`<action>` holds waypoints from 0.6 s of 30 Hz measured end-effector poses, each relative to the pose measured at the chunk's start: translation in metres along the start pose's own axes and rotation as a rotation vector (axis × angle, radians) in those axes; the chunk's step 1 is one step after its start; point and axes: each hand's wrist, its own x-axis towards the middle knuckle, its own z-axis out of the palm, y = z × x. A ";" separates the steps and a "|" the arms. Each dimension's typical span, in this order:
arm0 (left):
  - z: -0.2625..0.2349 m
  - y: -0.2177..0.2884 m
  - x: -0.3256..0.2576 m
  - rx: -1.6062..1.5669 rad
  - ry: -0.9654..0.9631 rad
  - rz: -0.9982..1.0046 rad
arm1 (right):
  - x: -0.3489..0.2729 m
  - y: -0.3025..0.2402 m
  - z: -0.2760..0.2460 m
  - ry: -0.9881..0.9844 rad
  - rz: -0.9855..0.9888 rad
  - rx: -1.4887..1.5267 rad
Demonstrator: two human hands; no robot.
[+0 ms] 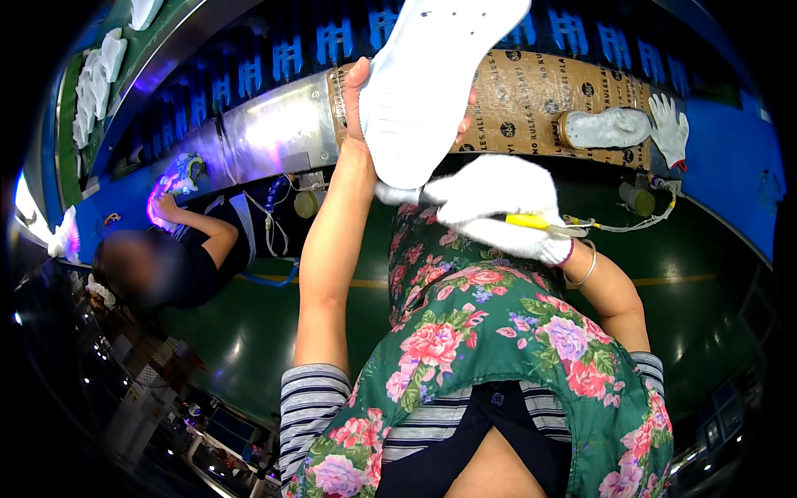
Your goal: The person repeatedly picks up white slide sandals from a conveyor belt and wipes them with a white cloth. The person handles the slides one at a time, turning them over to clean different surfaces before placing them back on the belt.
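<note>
My left hand grips a white shoe sole, thumb on its left edge and fingertips showing at its right edge. The sole is held up above the work surface, toe end toward me. A white knit glove covers my right hand, whose fingers are closed at the sole's lower tip. From them sticks out a small brush-like tool with a pale, blurred end by the sole. A yellow-handled tool lies across the gloved palm, its other end toward my wrist; its kind is unclear.
Beyond my hands runs a bench with printed brown cardboard and a metal plate. Another sole and a loose white glove lie at the right. At left, a co-worker handles a shoe; white pieces line a rack.
</note>
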 end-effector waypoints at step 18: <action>0.022 0.015 0.004 0.259 0.258 -0.225 | 0.005 -0.005 0.002 -0.137 -0.130 -0.123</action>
